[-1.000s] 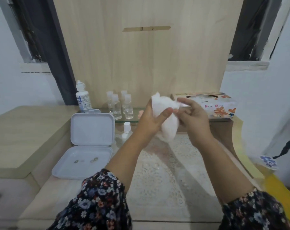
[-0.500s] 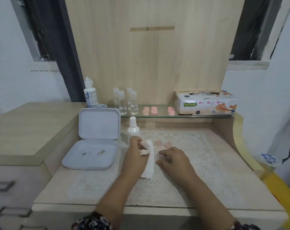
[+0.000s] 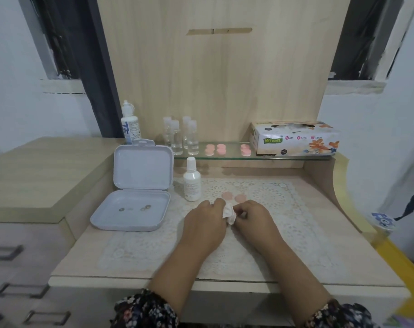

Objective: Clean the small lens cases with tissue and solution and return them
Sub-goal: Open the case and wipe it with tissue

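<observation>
Both hands were low on the lace mat (image 3: pixel 284 235) at the middle of the desk (image 3: pixel 87 259), knuckles up. The left hand (image 3: pixel 204 223) pinched a crumpled tissue (image 3: pixel 229 211) between thumb and fingers. The right hand (image 3: pixel 255 220) lay curled just beside it, fingertips touching the tissue; whether a lens case sat under those fingers could not be told. Working low over the mat was probably to keep small parts from rolling off.

Just beyond the hands lay two pink lens caps (image 3: pixel 233 197), flat and close together, likely set aside within easy reach for wiping. Beyond and left of the left hand stood a small white solution bottle (image 3: pixel 192 182), capped and upright; its label print was too small to read. Further left the white hinged case (image 3: pixel 136 192) lay open, lid propped up, with two small dark rings in its tray.

On the glass shelf (image 3: pixel 229 157) beyond: more pink lens cases (image 3: pixel 216 149) in pairs, four clear vials (image 3: pixel 180 138), and a taller bottle (image 3: pixel 130 125) whose label showed "EYE". Far right of the hands, the tissue box (image 3: pixel 296 138) read "Mysoft Soft Facial Tissue".
</observation>
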`<move>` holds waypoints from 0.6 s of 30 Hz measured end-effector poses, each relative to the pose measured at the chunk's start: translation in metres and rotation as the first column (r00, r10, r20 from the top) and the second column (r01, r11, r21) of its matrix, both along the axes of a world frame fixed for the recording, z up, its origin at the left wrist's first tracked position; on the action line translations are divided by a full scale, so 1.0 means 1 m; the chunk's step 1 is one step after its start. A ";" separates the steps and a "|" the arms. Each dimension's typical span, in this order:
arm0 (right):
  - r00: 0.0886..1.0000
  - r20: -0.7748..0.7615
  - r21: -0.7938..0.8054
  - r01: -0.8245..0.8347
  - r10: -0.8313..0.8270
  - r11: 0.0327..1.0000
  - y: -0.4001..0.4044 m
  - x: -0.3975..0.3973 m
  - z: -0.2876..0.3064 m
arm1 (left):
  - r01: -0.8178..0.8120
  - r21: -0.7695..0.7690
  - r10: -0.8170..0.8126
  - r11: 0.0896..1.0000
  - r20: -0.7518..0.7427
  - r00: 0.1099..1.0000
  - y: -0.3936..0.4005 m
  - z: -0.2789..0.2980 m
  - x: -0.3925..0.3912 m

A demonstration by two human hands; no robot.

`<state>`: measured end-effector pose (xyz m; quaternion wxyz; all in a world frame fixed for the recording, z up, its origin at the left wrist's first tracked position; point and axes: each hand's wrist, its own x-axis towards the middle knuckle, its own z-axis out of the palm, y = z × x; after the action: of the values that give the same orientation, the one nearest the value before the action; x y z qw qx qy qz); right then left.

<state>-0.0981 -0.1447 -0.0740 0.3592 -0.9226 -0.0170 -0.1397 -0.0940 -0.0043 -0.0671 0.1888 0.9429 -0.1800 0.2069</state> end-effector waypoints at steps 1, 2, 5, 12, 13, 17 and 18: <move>1.000 0.000 0.005 0.006 -0.006 1.000 0.000 0.000 0.000 | -0.003 -0.003 0.003 1.000 -0.012 1.000 -0.001 0.000 0.003; 1.000 -0.002 0.008 0.012 -0.012 1.000 0.000 0.001 0.000 | -0.001 -0.018 0.000 1.000 -0.040 0.999 -0.002 0.000 0.006; 1.000 -0.017 0.029 0.007 -0.007 1.000 0.000 0.003 -0.001 | -0.021 -0.392 -0.079 0.920 -0.238 0.968 -0.001 -0.001 0.014; 0.999 -0.049 0.092 0.010 -0.005 0.996 -0.002 0.000 0.000 | -0.090 -0.718 0.175 0.690 0.044 0.984 0.015 0.000 0.015; 0.999 -0.045 0.095 0.009 -0.005 0.995 -0.001 0.000 0.001 | -0.052 -0.636 0.123 0.770 0.068 0.990 0.013 -0.004 0.015; 1.000 -0.020 0.161 0.002 0.001 0.987 0.000 -0.004 0.002 | 0.093 -0.160 -0.064 0.983 0.178 0.982 0.001 -0.016 0.017; 1.000 -0.019 0.165 0.002 0.001 0.986 -0.001 -0.004 0.001 | 0.073 -0.085 -0.055 0.994 0.199 0.979 0.000 -0.017 0.016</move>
<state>-0.1017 -0.1452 -0.0726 0.4345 -0.8909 -0.0017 -0.1321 -0.0782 -0.0041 -0.0842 0.2200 0.9020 -0.2182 0.3006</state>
